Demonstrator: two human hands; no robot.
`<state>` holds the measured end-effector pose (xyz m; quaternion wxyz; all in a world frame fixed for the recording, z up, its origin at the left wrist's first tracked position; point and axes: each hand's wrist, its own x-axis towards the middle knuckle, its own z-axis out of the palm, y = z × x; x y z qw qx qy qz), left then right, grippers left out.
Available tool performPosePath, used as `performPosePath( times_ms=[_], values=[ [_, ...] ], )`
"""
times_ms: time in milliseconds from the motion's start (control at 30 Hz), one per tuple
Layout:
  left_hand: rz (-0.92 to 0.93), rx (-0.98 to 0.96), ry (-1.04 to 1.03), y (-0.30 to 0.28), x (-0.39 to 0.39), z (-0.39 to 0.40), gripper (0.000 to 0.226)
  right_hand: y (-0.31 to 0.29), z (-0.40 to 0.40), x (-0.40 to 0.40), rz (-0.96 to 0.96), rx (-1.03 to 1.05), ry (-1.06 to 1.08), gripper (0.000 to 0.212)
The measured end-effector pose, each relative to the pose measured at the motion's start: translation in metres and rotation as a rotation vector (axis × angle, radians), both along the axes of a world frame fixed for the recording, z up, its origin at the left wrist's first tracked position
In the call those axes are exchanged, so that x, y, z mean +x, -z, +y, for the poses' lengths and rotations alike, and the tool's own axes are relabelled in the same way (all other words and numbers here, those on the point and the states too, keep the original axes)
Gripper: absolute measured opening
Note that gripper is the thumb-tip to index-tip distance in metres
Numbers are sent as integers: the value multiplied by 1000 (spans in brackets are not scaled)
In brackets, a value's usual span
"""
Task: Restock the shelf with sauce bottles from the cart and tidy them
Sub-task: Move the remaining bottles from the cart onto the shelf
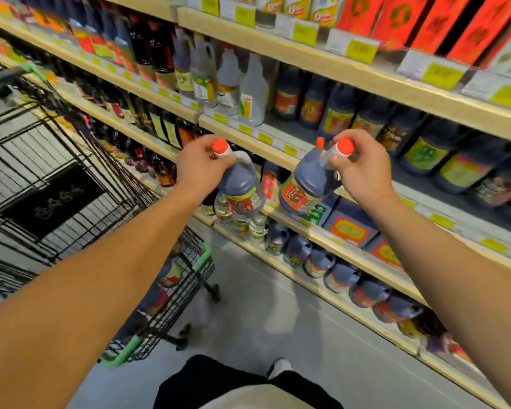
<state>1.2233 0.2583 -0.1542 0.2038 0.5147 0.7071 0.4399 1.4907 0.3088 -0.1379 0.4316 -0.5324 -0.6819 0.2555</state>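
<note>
Two bottles were up in the air at once — the left hand point(199, 165) was curled round the neck of a dark plastic sauce bottle with an orange cap point(239, 184), and the right hand point(363, 169) pinched the neck of a second dark orange-capped bottle with a red-and-yellow label point(306, 184), which hung tilted. Both were held out in front of the pale wooden shelf edge point(273, 140), well clear of the black wire cart with green trim point(71, 184) on the left. Full of dark liquid, they looked heavy for a neck grip, and smooth plastic could slip — a hold lower on the body or on the moulded handle would likely be steadier. The gap they were meant for was probably beside the dark bottles point(337, 110) on the middle shelf, though blur made that hard to tell.
</note>
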Motion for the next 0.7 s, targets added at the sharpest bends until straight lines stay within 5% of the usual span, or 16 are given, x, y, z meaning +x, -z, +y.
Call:
performPosePath(
  times_ms=[400, 700],
  values=[
    [-74, 293, -23, -11, 33, 120, 20, -4, 56, 14, 81, 122, 82, 22],
    [-31, 343, 116, 14, 14, 212, 20, 10, 90, -24, 88, 219, 156, 17]
  ],
)
